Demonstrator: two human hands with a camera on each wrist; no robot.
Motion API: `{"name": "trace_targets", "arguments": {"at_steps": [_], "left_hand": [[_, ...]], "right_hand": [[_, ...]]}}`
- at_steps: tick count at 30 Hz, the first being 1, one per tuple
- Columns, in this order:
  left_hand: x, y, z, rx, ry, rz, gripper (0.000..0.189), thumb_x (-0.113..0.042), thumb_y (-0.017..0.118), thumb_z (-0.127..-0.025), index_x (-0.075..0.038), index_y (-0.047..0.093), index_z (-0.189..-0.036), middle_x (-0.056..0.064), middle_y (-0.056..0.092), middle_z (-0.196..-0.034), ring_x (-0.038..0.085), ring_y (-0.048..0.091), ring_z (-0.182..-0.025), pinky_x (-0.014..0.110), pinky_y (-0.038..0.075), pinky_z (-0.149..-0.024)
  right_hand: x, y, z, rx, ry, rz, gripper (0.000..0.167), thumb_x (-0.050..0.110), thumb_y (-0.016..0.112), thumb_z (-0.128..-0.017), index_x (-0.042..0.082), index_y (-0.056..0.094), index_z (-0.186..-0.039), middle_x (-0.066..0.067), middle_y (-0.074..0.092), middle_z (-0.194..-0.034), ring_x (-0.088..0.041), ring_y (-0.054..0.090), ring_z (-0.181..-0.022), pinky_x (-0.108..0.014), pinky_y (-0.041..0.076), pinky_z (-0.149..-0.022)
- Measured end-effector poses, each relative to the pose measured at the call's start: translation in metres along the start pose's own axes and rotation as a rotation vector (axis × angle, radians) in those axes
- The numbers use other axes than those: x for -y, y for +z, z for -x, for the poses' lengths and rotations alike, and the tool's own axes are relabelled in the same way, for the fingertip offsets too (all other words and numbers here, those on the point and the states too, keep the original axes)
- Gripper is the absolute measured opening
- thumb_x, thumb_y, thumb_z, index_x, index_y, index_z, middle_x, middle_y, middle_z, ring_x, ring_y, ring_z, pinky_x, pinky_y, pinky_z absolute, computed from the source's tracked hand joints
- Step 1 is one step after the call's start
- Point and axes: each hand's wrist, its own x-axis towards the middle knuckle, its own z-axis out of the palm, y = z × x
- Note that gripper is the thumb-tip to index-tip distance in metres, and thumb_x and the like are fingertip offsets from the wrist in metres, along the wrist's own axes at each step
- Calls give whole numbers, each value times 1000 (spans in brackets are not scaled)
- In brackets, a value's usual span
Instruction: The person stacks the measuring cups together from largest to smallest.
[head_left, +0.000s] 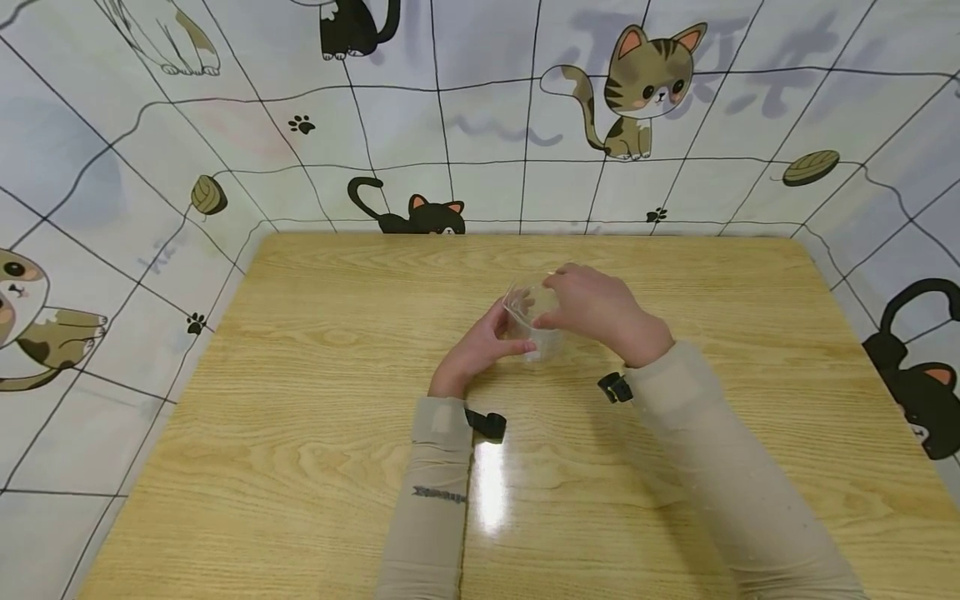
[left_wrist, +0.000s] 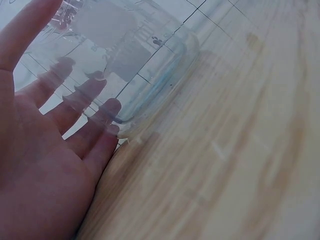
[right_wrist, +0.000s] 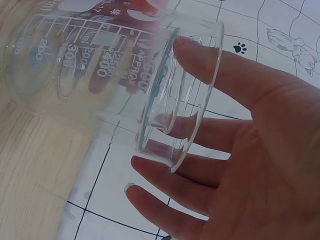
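A clear glass beaker (head_left: 546, 346) with white graduations stands on the wooden table. My left hand (head_left: 486, 340) holds its side, the thumb on the near side and the fingers round the far side. In the left wrist view the fingers (left_wrist: 97, 130) lie along the glass wall. My right hand (head_left: 600, 310) grips the rim of a smaller clear glass beaker (right_wrist: 209, 95) at the mouth of the larger one. Its thumb is on one side of that rim, with fingers on the other. Overlapping scales show through the larger beaker (right_wrist: 55, 102); how deep the smaller one sits is hard to tell.
The wooden table (head_left: 315, 333) meets a white grid-patterned cloth backdrop (head_left: 487, 125) with cartoon cats along its back and sides. Black straps with small devices (head_left: 489, 427) are on both wrists. A bright light reflection lies on the tabletop near the left forearm.
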Motion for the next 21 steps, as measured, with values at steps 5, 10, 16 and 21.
{"name": "trace_targets", "arguments": {"at_steps": [5, 10, 16, 21], "left_hand": [[-1, 0, 0, -1, -2, -11, 80, -18, 69, -79, -22, 20, -142, 5, 31, -141, 15, 25, -129, 39, 19, -105], [0, 1, 1, 1, -6, -13, 81, -18, 69, -79, -18, 19, -143, 6, 32, -141, 16, 25, -130, 40, 20, -105], [2, 0, 0, -2, -5, -16, 80, -19, 69, -79, -19, 21, -142, 3, 32, -141, 13, 26, -129, 41, 21, -104], [0, 0, 0, -1, -2, 2, 79, -18, 69, -78, -21, 22, -141, 5, 31, -141, 13, 26, -129, 40, 21, -104]], "right_hand": [[3, -3, 1, -5, 2, 24, 63, 46, 65, -76, 10, 51, -126, -12, 44, -129, -30, 43, -115, -52, 42, -81], [4, -3, 1, 6, -6, 39, 63, 45, 66, -75, 9, 51, -125, -12, 46, -128, -30, 45, -112, -51, 43, -80], [1, -5, -1, 27, -25, 21, 61, 44, 68, -74, 9, 54, -123, -11, 47, -126, -29, 46, -112, -52, 42, -81], [-1, -5, -4, 49, -26, 9, 60, 44, 67, -74, 10, 54, -122, -11, 47, -127, -29, 45, -113, -52, 41, -82]]}}
